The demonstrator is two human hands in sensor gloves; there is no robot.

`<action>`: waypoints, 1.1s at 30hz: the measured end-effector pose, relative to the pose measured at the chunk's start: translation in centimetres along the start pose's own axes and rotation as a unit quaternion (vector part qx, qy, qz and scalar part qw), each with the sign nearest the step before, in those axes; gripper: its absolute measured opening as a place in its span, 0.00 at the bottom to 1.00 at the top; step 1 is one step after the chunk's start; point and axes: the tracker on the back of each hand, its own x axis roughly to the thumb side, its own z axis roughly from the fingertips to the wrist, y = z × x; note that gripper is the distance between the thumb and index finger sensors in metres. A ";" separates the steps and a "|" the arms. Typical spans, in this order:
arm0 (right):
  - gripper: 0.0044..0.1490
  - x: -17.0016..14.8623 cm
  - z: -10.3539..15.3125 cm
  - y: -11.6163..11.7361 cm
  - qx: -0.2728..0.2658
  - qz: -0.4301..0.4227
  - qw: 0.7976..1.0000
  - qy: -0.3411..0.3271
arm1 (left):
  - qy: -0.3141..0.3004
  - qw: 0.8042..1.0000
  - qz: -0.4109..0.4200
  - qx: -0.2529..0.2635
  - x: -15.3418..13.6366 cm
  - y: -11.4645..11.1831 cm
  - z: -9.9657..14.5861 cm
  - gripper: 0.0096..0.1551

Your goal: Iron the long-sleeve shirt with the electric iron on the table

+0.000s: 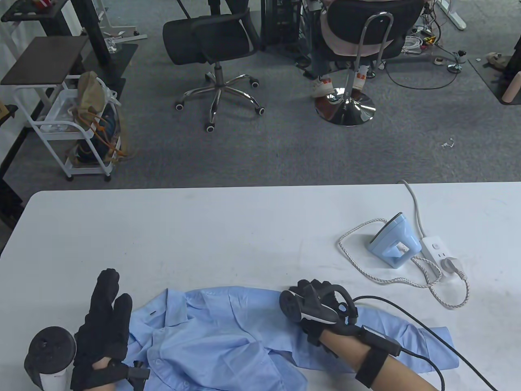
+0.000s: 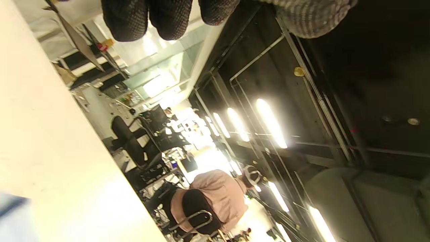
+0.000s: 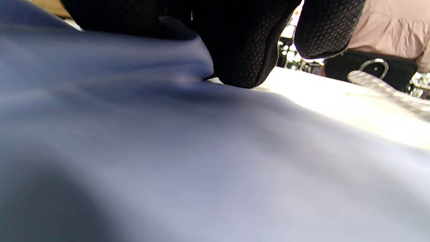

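Shirt point(image 1: 211, 338), pale blue, lies crumpled lengthwise across the surface's point(image 1: 203, 232) near edge, one sleeve pointing right. Left hand point(image 1: 103, 321) flat, fingers straight; right hand point(image 1: 315, 309) pinches the fabric.

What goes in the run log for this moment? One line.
phase: spreading shirt | right hand: gripping shirt edge | left hand: open, flat beside shirt | iron: upright, untouched, far right

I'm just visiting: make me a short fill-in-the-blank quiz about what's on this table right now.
1. The light blue long-sleeve shirt lies crumpled along the table's ____ edge.
2. The small light blue electric iron stands beside a white ____.
3. The gloved right hand rests on the ____.
4. The gloved left hand has its fingers ____.

Missing words: near; power strip; shirt; straight
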 end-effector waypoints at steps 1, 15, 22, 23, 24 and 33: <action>0.23 -0.6 1.1 0.0 0.001 0.021 1.000 -0.004 | 0.015 0.999 -0.022 -0.030 -0.4 -0.4 -0.2 0.53; 0.25 -18.0 18.6 -1.4 -0.017 0.165 0.978 0.124 | 0.078 0.913 -0.233 -0.326 0.5 -10.1 -1.6 0.56; 0.37 -17.7 19.6 -2.6 -0.063 0.045 0.993 0.094 | 0.091 0.853 -0.297 -0.419 -1.5 -16.5 -1.6 0.52; 0.37 -17.1 18.9 -2.9 -0.075 0.034 0.993 0.081 | 0.098 0.857 -0.286 -0.417 -1.9 -17.2 -1.5 0.50; 0.38 -16.6 18.2 -3.0 -0.074 0.025 0.994 0.070 | 0.099 0.859 -0.283 -0.416 -2.0 -17.6 -1.5 0.49; 0.50 -11.7 9.3 1.9 0.118 0.030 0.992 0.018 | 0.063 0.762 -0.406 -0.501 -2.0 -21.0 0.1 0.67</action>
